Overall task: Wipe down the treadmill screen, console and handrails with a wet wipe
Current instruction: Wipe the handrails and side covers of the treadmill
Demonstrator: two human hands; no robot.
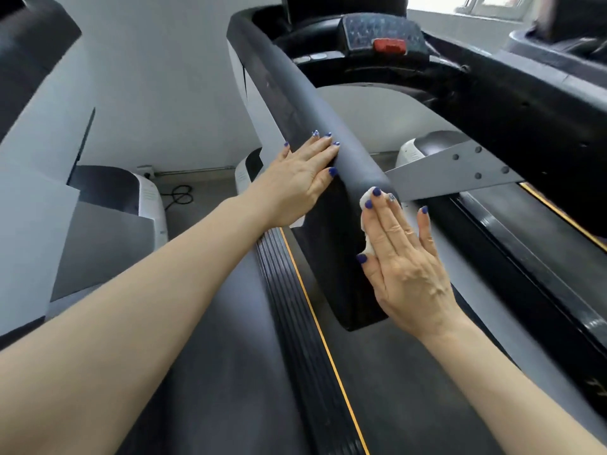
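The treadmill's left handrail [315,113] is a thick dark padded bar running from the console down to its blunt near end. My left hand [302,182] lies flat and open against the rail's outer left side, fingers apart. My right hand [404,261] presses a crumpled white wet wipe [367,205] against the inner right side of the rail's near end; only the wipe's edge shows under the fingers. The console [381,34] with a red stop button [389,46] sits at the top. The screen is cut off by the top edge.
The right handrail [525,103] crosses the upper right. Below lie the belt [410,389] and a ribbed side rail with a yellow stripe [295,307]. Another treadmill [108,198] stands on the left, with a cable on the floor [179,195]. A grey bracket [460,172] joins the rails.
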